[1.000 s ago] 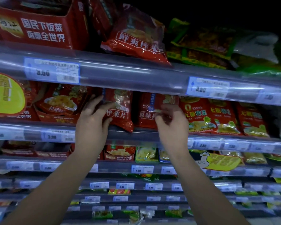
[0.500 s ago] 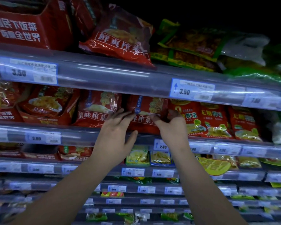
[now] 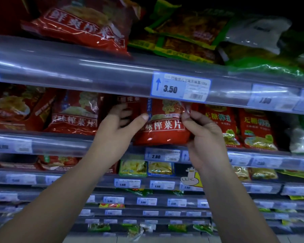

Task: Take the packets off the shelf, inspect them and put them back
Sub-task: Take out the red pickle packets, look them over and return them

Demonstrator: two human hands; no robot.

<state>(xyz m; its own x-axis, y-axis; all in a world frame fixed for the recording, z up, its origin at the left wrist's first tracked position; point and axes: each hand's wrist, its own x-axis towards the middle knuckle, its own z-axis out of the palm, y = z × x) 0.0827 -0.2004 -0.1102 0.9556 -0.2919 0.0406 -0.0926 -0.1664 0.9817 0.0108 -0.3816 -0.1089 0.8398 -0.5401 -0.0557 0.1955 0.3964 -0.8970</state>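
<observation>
The left hand (image 3: 116,135) grips the left edge of a red pickle packet (image 3: 165,132), thumb in front, fingers behind. The right hand (image 3: 205,137) pinches its right edge. The packet stands at the shelf lip (image 3: 60,146), between neighbouring red packets (image 3: 74,116). Above hangs a 3.50 price label (image 3: 181,87).

my left hand (image 3: 116,132) has come across from the packet further left and now grips the red packet (image 3: 165,127) by its left edge, thumb in front. my right hand (image 3: 202,135), spread over it before, now pinches its upper right edge.
</observation>
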